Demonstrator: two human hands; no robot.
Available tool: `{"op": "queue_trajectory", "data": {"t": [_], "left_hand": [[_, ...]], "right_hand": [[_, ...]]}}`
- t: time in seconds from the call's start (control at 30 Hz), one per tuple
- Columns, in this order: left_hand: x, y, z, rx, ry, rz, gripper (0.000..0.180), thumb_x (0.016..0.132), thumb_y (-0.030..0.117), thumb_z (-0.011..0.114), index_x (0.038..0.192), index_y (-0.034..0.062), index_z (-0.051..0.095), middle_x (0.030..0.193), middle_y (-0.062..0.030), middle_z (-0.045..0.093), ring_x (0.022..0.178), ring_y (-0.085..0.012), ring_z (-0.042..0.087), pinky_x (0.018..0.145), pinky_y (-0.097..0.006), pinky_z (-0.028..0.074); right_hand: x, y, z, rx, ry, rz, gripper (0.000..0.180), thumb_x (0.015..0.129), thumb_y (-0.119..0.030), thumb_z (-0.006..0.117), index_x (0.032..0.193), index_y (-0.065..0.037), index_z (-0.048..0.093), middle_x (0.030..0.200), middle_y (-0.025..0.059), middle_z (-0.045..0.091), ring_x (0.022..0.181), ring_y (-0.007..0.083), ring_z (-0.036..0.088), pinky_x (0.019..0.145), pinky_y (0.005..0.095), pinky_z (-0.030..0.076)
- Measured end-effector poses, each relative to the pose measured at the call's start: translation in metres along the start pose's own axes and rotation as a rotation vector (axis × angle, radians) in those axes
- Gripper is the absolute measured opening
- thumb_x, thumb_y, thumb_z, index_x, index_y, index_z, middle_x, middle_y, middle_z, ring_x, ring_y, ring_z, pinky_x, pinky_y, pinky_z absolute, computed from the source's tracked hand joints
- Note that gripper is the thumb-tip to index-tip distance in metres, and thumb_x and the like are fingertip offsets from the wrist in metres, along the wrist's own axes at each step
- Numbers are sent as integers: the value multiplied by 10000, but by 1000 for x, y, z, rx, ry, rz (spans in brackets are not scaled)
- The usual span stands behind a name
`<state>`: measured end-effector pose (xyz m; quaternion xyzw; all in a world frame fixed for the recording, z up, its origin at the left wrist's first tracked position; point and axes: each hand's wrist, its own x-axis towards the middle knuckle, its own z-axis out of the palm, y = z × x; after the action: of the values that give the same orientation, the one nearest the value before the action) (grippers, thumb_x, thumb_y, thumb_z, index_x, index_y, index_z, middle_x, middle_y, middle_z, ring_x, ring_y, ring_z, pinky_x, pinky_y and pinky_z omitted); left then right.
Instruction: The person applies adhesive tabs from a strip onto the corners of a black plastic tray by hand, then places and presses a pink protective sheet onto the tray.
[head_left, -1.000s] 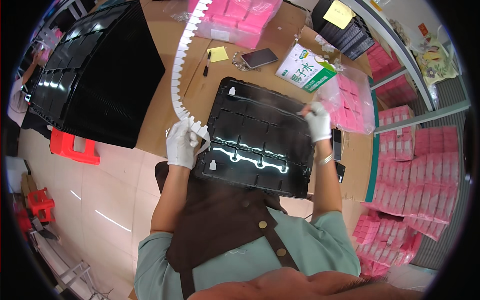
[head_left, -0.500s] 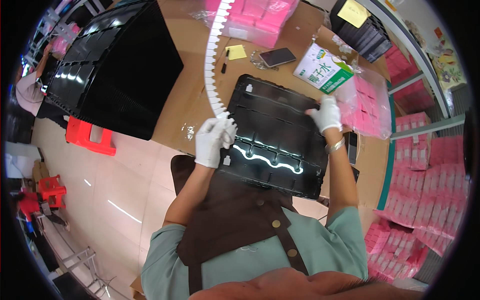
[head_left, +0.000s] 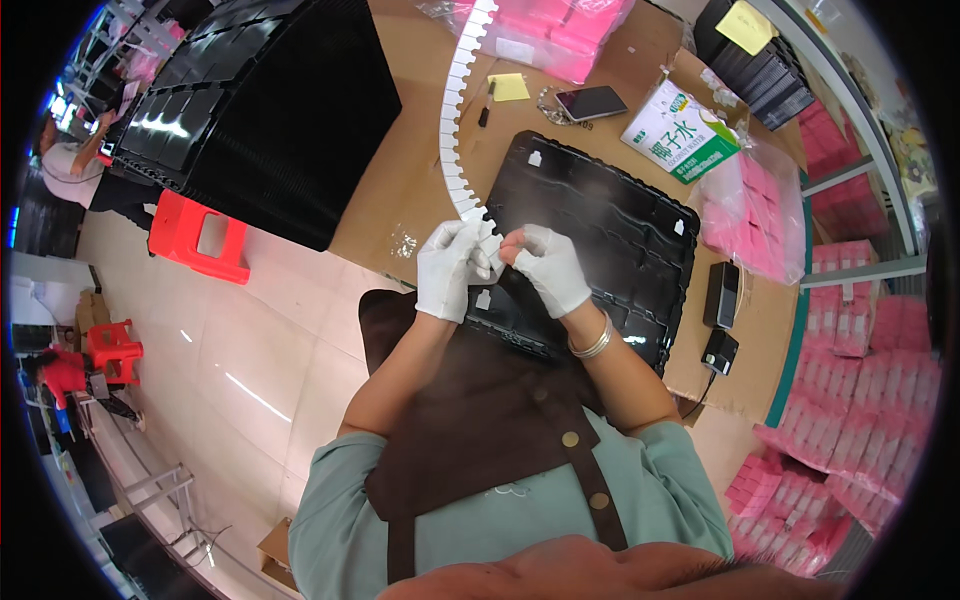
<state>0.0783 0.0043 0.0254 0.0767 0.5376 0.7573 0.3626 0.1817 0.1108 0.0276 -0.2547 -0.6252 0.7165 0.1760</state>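
A long curved strip of white labels runs down from the far side of the table into my left hand. That hand wears a white glove and is closed on the strip's lower end. My right hand, gloved with bare fingertips, meets it there, its thumb and finger closed at the same end; the exact pinch is partly hidden. Beneath both hands lies a black plastic tray with moulded ribs. Small white labels sit at its far left corner, far right corner and near left corner.
A tall stack of black trays stands at the left. Beyond the tray lie a phone, a yellow note pad and a black pen. To the right are a carton, bagged pink packs and a black device.
My right hand has come from the tray's far right corner to my left hand at the strip's end. A white label now shows at that corner. The view has shifted slightly.
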Motion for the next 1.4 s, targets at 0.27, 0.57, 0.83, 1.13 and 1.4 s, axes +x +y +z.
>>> {"op": "queue_trajectory", "data": {"t": [0.27, 0.57, 0.83, 1.13, 1.4], "left_hand": [[29, -7, -25, -772, -288, -413, 235, 924, 180, 544, 1106, 37, 503, 917, -63, 528, 662, -55, 489, 465, -143, 386], [27, -1, -34, -502, -45, -195, 220, 946, 214, 520, 1083, 43, 532, 880, -30, 541, 638, -54, 479, 472, -148, 358], [19, -4, -17, -365, -74, -150, 233, 957, 211, 502, 1072, 10, 523, 832, -47, 529, 621, -60, 470, 481, -161, 364], [17, -5, -27, -236, 5, -49, 284, 956, 204, 495, 1103, -37, 531, 832, -88, 555, 606, -84, 450, 510, -200, 356], [21, -12, -52, -36, 111, 56, 255, 955, 173, 482, 1069, -41, 563, 775, -69, 566, 585, -82, 445, 504, -202, 332]], "right_hand": [[-32, -34, -42, -319, 181, -495, 138, 710, 118, 537, 751, -13, 528, 789, 54, 516, 703, 160, 524, 642, 258, 437], [-151, 0, -162, -1278, 108, 99, 116, 641, 47, 576, 636, -62, 617, 822, 151, 583, 778, 340, 587, 675, 416, 481], [-149, 23, -149, -1520, 182, 198, 83, 653, -78, 704, 673, -68, 624, 844, 137, 589, 800, 314, 597, 675, 396, 499], [-159, 14, -165, -1061, 53, 90, 40, 663, -5, 645, 653, -24, 612, 793, 132, 582, 753, 327, 597, 675, 392, 478], [-150, 3, -163, -988, 137, 197, 76, 621, 61, 587, 618, -15, 597, 788, 132, 578, 759, 309, 571, 692, 373, 470]]}}
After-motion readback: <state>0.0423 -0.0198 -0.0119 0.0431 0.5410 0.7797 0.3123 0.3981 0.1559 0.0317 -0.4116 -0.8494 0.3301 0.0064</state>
